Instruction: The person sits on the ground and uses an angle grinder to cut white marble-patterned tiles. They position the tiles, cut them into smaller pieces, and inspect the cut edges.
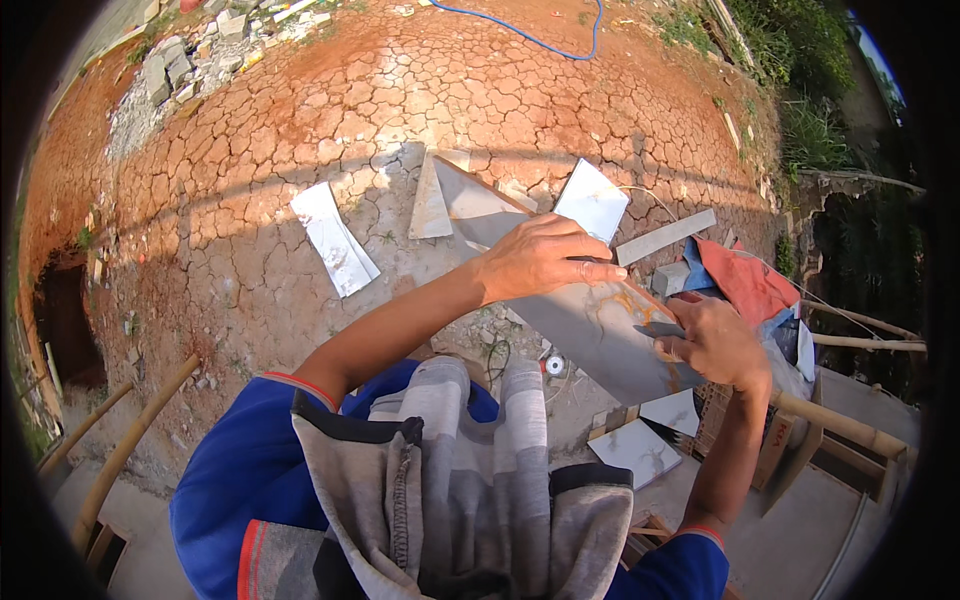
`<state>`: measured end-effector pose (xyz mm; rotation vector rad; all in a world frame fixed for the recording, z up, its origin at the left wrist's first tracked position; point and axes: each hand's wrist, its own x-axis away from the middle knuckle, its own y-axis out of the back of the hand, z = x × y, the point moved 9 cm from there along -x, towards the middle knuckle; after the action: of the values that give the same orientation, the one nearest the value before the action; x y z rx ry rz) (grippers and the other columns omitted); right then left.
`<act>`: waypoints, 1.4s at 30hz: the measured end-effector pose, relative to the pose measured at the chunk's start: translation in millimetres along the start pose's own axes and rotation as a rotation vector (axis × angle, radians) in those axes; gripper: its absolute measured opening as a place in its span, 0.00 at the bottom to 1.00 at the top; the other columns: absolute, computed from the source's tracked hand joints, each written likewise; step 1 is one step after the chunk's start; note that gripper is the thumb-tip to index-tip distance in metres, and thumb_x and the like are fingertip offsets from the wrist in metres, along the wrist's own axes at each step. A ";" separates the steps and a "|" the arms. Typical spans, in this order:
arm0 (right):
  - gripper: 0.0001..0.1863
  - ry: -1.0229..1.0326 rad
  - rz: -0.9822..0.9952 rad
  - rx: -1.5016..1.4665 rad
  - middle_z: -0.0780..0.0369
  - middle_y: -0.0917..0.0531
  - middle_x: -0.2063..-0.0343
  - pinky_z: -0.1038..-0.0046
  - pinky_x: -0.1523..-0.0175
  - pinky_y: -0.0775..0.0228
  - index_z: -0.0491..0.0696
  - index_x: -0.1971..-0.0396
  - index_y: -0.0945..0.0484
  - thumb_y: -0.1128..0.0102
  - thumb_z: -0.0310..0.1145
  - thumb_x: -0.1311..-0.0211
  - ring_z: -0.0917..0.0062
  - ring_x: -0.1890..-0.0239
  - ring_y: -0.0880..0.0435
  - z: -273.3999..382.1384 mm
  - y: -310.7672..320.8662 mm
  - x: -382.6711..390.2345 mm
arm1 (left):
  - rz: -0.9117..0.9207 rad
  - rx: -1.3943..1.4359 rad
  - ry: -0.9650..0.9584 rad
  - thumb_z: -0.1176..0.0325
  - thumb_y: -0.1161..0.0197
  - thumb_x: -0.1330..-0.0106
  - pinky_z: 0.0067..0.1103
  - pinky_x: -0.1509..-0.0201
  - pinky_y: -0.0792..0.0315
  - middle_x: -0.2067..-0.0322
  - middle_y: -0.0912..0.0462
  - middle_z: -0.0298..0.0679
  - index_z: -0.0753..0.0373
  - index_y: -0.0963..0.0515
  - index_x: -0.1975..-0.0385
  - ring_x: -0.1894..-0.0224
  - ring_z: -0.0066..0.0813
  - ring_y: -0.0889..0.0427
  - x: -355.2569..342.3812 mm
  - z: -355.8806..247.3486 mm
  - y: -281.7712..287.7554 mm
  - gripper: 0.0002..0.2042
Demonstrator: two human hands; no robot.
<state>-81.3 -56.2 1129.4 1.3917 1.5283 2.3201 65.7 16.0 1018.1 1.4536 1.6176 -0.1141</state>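
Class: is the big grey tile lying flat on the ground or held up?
Held up: left hand grips the grey tile; right hand holds its lower end.

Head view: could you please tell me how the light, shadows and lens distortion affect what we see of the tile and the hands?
Head view: hard sunlight lights the cracked red ground; a broad shadow band crosses it behind the grey tile; the left hand and right hand are sunlit and sharp; the white tile piece glares; fisheye bends the bamboo pole near the dark rim.
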 end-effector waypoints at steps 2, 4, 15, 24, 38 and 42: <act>0.16 0.052 -0.040 0.098 0.49 0.20 0.79 0.51 0.62 0.30 0.43 0.67 0.20 0.27 0.39 0.45 0.48 0.68 0.18 8.1 16.8 49.6 | 0.115 0.309 0.117 0.70 0.32 0.33 0.26 0.49 0.17 0.53 0.12 0.33 0.45 0.14 0.45 0.51 0.30 0.13 -6.3 -0.9 5.6 0.18; 0.16 -0.025 0.005 0.157 0.50 0.20 0.80 0.51 0.62 0.30 0.43 0.70 0.21 0.27 0.40 0.45 0.48 0.69 0.18 1.3 24.8 98.3 | 0.152 0.469 0.160 0.67 0.31 0.33 0.27 0.55 0.17 0.59 0.10 0.37 0.49 0.13 0.48 0.59 0.34 0.11 -5.0 -3.4 6.6 0.15; 0.24 -0.482 0.172 0.309 0.50 0.16 0.73 0.56 0.58 0.27 0.44 0.64 0.16 0.24 0.49 0.50 0.52 0.64 0.15 -36.5 60.8 314.1 | -0.151 -0.040 0.900 0.56 0.31 0.30 0.28 0.47 0.21 0.45 0.15 0.49 0.64 0.21 0.39 0.49 0.34 0.15 169.1 144.6 -109.3 0.25; 0.32 -0.554 -0.179 -0.208 0.58 0.10 0.67 0.72 0.57 0.21 0.37 0.53 0.15 0.20 0.49 0.49 0.74 0.64 0.11 -71.1 90.8 455.2 | 1.101 1.464 0.272 0.43 0.30 0.33 0.35 0.23 0.41 0.27 0.33 0.49 0.62 0.46 0.22 0.25 0.42 0.35 85.7 -250.0 -344.6 0.47; 0.26 -0.337 -0.942 -1.254 0.64 0.13 0.57 0.77 0.50 0.26 0.40 0.45 0.19 0.33 0.46 0.30 0.83 0.57 0.18 -179.7 -231.6 352.2 | -0.300 1.584 0.896 0.48 0.44 0.22 0.38 0.38 0.20 0.41 0.20 0.49 0.70 0.32 0.34 0.42 0.41 0.17 -53.0 -33.2 -204.7 0.30; 0.27 -0.287 -1.046 -1.290 0.65 0.15 0.58 0.77 0.49 0.27 0.40 0.43 0.20 0.43 0.50 0.22 0.84 0.58 0.21 -175.8 -272.3 259.4 | -0.371 1.245 0.978 0.47 0.45 0.21 0.38 0.48 0.15 0.47 0.16 0.51 0.72 0.27 0.38 0.50 0.43 0.12 -49.8 46.9 -166.9 0.30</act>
<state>-469.9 78.7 1074.1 0.3491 0.2385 1.6030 -51.9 -98.7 943.3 2.2744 2.8729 -0.8554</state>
